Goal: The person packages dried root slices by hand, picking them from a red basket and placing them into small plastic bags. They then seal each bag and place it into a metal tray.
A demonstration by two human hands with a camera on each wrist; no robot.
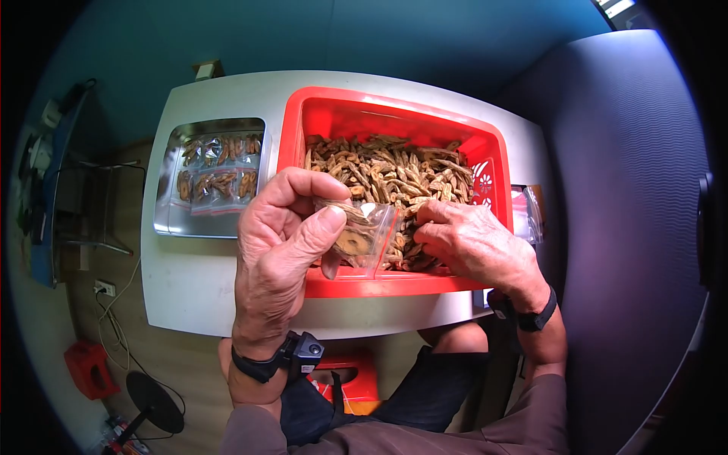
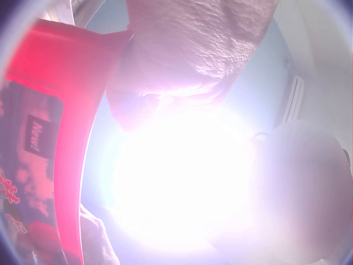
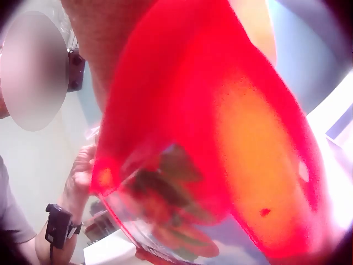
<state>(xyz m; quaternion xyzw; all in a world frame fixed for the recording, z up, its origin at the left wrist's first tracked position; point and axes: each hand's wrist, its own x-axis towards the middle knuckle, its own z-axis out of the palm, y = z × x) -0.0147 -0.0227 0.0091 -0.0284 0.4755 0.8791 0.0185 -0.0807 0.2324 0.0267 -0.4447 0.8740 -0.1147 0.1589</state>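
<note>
My left hand (image 1: 279,246) pinches a small clear zip bag (image 1: 383,239) between thumb and fingers, raised over the near left of a red plastic basket (image 1: 394,286). Thin brown dried slices (image 1: 353,242) show inside the bag, one of them round. A deep heap of similar dried slices (image 1: 379,163) fills much of the basket. Reaching over the near right rim, my right hand (image 1: 474,241) has its bent fingers down at the heap. Its fingertips are hidden, so I cannot tell whether they hold a slice. Glare washes out the left wrist view.
Left of the basket on the white table (image 1: 189,277) stands a metal tray (image 1: 168,224) with several filled zip bags (image 1: 220,183). More clear bags (image 1: 528,214) lie against the basket's right side. A dark panel (image 1: 622,189) rises close by my right arm.
</note>
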